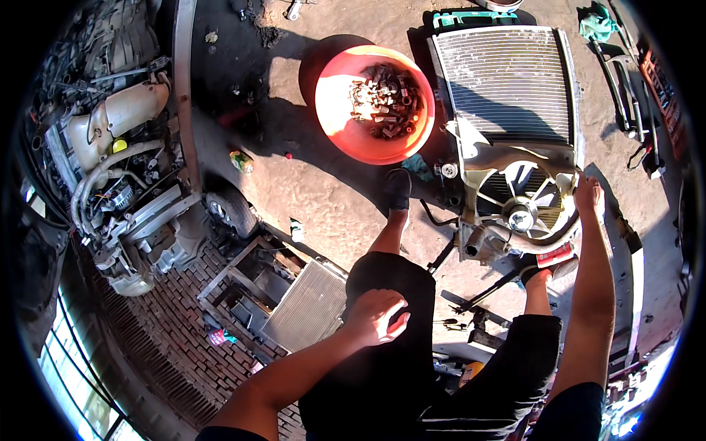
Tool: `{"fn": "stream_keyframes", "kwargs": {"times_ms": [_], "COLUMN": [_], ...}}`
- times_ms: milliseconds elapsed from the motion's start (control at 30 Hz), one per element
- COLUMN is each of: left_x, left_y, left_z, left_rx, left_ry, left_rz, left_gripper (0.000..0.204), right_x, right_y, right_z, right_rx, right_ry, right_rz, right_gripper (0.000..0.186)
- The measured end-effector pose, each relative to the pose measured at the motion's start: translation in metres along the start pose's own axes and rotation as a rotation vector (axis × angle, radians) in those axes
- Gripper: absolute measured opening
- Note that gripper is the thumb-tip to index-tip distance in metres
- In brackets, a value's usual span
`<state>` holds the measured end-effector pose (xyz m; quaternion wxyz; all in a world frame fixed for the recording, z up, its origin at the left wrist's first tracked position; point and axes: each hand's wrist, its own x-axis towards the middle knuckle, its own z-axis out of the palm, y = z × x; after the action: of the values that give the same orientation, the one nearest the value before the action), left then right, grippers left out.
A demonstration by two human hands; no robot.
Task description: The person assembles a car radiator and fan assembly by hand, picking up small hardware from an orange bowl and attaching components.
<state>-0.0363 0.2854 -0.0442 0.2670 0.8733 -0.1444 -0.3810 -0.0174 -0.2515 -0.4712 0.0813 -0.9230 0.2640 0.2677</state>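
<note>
My right hand (pixel 588 197) is closed on the right edge of a car radiator with a fan (pixel 521 213) attached at its near end. The silver finned core (pixel 507 81) stretches away from me, partly in shadow. A thick hose (pixel 533 241) curves along the near side of the fan. Over my dark shorts, my left hand (pixel 376 317) is loosely curled, with the thumb apart from the fingertips and nothing visible in it. Left of the radiator stands an orange-red basin (pixel 338 132) with a heap of small metal parts (pixel 386 103) inside.
A car front with exposed engine parts (pixel 118 117) fills the left side. A second finned radiator panel (pixel 307 305) leans by a metal frame, near a tyre (pixel 230 212). Dark bars (pixel 625 88) and a red tray (pixel 662 95) lie at the right. My feet straddle the radiator's near-left corner.
</note>
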Motion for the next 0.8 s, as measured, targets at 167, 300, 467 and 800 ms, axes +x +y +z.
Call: {"fn": "stream_keyframes", "kwargs": {"times_ms": [167, 300, 467, 800], "left_x": [-0.006, -0.002, -0.005, -0.004], "left_y": [-0.005, -0.003, -0.007, -0.008], "left_z": [-0.004, -0.002, -0.003, -0.006], "left_rx": [0.003, -0.014, -0.02, -0.044], "left_ry": [-0.026, 0.002, -0.009, -0.003], "left_rz": [-0.027, -0.008, -0.013, -0.021], "left_gripper": [0.022, 0.022, 0.022, 0.02], "right_x": [-0.02, -0.011, -0.022, -0.029], "right_y": [-0.024, -0.017, -0.03, -0.045], "right_z": [-0.021, -0.016, -0.014, -0.03], "right_rx": [-0.206, -0.105, -0.165, -0.169], "right_ry": [0.261, 0.03, 0.301, 0.289], "right_rz": [-0.272, 0.109, -0.178, -0.145], "right_gripper": [0.037, 0.034, 0.027, 0.02]}}
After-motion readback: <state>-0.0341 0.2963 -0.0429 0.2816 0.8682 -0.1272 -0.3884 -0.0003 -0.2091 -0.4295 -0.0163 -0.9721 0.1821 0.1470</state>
